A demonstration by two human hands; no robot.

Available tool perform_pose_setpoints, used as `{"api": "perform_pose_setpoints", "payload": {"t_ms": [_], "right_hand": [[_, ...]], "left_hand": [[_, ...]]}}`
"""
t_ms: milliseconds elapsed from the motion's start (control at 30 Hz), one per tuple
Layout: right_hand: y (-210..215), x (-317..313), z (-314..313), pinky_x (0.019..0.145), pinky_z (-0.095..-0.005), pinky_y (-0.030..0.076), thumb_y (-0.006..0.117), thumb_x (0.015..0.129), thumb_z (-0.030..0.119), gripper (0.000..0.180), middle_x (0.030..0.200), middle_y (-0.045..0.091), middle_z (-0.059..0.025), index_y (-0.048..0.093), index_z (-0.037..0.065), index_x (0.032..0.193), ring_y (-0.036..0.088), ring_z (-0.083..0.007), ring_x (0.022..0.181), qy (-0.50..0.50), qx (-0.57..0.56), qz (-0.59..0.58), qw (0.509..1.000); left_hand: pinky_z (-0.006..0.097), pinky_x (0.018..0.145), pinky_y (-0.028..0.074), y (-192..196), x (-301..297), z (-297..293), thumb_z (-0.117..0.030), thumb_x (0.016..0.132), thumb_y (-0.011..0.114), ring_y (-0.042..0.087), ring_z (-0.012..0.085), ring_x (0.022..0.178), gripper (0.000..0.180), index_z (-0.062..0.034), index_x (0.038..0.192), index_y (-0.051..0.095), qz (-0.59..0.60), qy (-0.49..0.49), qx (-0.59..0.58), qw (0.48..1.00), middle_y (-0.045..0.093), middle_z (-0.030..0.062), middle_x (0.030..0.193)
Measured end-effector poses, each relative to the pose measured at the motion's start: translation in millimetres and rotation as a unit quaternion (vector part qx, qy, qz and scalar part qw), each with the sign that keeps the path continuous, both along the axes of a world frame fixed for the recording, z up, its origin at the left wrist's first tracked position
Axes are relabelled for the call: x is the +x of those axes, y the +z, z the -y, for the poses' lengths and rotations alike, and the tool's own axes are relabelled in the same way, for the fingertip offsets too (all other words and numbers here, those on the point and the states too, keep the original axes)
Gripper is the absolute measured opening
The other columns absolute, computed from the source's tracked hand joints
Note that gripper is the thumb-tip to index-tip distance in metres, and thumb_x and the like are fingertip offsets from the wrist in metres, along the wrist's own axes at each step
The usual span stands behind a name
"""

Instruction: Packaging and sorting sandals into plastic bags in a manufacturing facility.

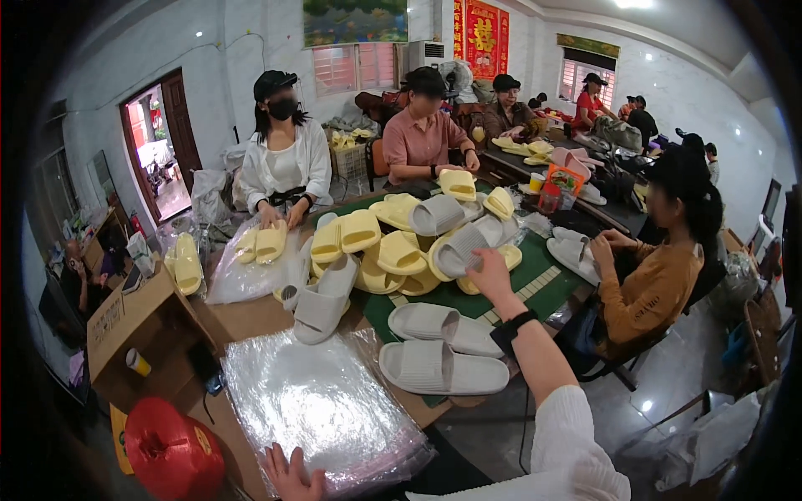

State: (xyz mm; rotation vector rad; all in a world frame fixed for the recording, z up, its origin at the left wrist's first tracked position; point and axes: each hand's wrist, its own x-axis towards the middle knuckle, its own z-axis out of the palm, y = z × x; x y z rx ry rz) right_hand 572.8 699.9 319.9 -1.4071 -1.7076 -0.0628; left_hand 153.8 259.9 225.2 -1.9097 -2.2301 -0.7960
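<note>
My right hand reaches across the table to the heap of slippers. Its fingers are closed at the edge of a grey slipper with a ribbed strap. Below that arm, a pair of grey slippers lies side by side: the nearer slipper and the farther slipper. My left hand is spread at the near edge of a stack of clear plastic bags, holding nothing. Yellow slippers are piled with grey ones in the middle, and another grey slipper leans at the heap's near left.
A cardboard box stands at the left, with a red roll of plastic twine below it. Across the table, a masked person handles yellow slippers on a bag. Another person sits at the right beside grey slippers.
</note>
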Motion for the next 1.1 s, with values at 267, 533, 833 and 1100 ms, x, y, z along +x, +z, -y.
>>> {"api": "perform_pose_setpoints", "payload": {"t_ms": [267, 533, 833, 1100], "right_hand": [[21.4, -54.1, -80.7, 0.095, -0.0449, 0.047, 0.071, 0.080, 0.024, 0.034, 0.109, 0.066, -0.0133, 0.064, 0.007, 0.109, 0.055, -0.0351, 0.112, 0.022, -0.099, 0.119, 0.988], [-7.5, -85.7, -90.9, 0.090, -0.0497, 0.042, 0.062, 0.086, 0.021, 0.028, 0.095, 0.071, -0.0084, 0.062, 0.008, 0.111, 0.061, -0.0321, 0.104, -0.037, -0.065, 0.127, 0.989], [42.9, -78.9, -8.7, 0.064, -0.0412, 0.051, 0.058, 0.092, 0.016, 0.019, 0.083, 0.069, -0.0151, 0.066, 0.005, 0.105, 0.066, -0.0332, 0.071, 0.116, 0.012, -0.195, 0.974], [39.7, -127.5, 20.3, 0.093, -0.0407, 0.048, 0.062, 0.093, 0.021, 0.036, 0.112, 0.067, -0.0196, 0.058, -0.002, 0.121, 0.062, -0.0335, 0.108, 0.270, -0.045, -0.106, 0.956]], "left_hand": [[0.059, 0.116, 0.021, 3.4, 4.1, -0.5, -0.039, 0.085, 0.065, 0.034, 0.0469, 0.138, 0.054, -0.0125, 0.133, 0.060, -0.026, 0.014, -0.006, 1.000, 0.041, 0.0260, 0.148], [0.059, 0.115, 0.025, 7.9, 8.8, -2.8, -0.040, 0.086, 0.065, 0.037, 0.0451, 0.137, 0.053, -0.0160, 0.133, 0.060, -0.059, 0.012, -0.008, 0.998, 0.044, 0.0217, 0.148], [0.061, 0.114, 0.025, 2.5, 0.4, -1.1, -0.042, 0.087, 0.063, 0.036, 0.0450, 0.137, 0.053, -0.0146, 0.133, 0.060, -0.079, 0.006, 0.008, 0.997, 0.042, 0.0244, 0.148], [0.059, 0.115, 0.023, -7.5, 0.3, -0.9, -0.045, 0.087, 0.064, 0.034, 0.0443, 0.139, 0.057, -0.0141, 0.135, 0.058, -0.042, 0.003, 0.020, 0.999, 0.041, 0.0246, 0.148]]}}
